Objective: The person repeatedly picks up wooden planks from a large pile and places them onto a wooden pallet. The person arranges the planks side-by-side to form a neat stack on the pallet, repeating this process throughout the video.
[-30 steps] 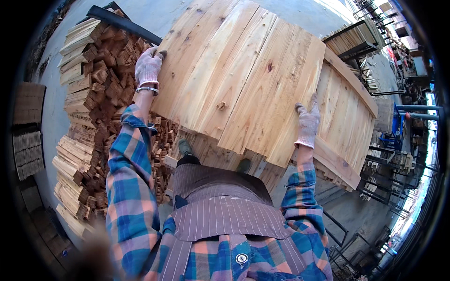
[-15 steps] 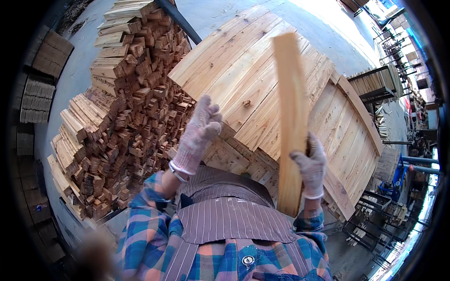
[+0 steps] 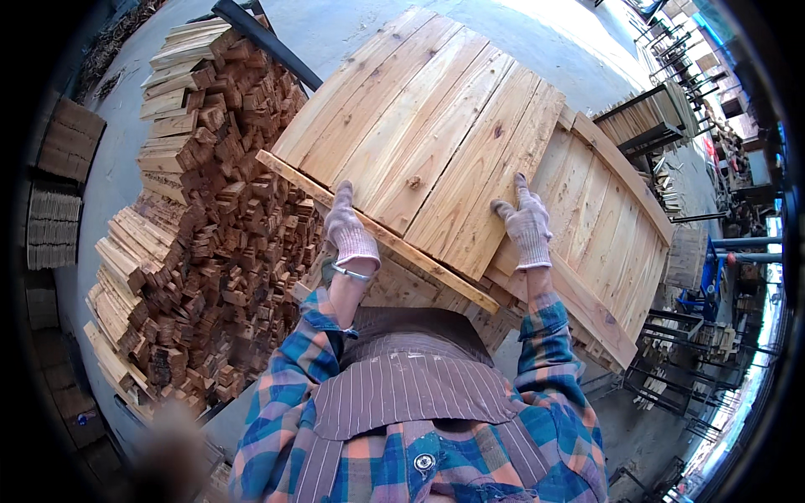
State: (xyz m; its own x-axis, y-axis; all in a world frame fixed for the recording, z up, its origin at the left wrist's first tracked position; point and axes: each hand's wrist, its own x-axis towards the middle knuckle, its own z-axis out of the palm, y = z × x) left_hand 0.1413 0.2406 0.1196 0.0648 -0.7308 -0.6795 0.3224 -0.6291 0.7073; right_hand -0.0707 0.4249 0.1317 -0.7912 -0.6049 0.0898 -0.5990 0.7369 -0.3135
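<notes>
A large panel of pale wooden planks lies on top of a stack of similar panels in front of me. My left hand, in a white knit glove, rests fingers-down on the panel's near edge by a thin cross batten. My right hand, also gloved, lies flat on the planks near the panel's near right corner. Neither hand closes around anything. My plaid sleeves and striped apron fill the lower middle.
A tall heap of short wood blocks and slats stands to my left. Behind it runs a dark metal bar. Bundles of slats lie on the concrete floor at far left. Metal racks with wood stand at right.
The single plank that stood upright in my right hand half a second ago is down flat. Both hands have come down onto the panel's near edge.
</notes>
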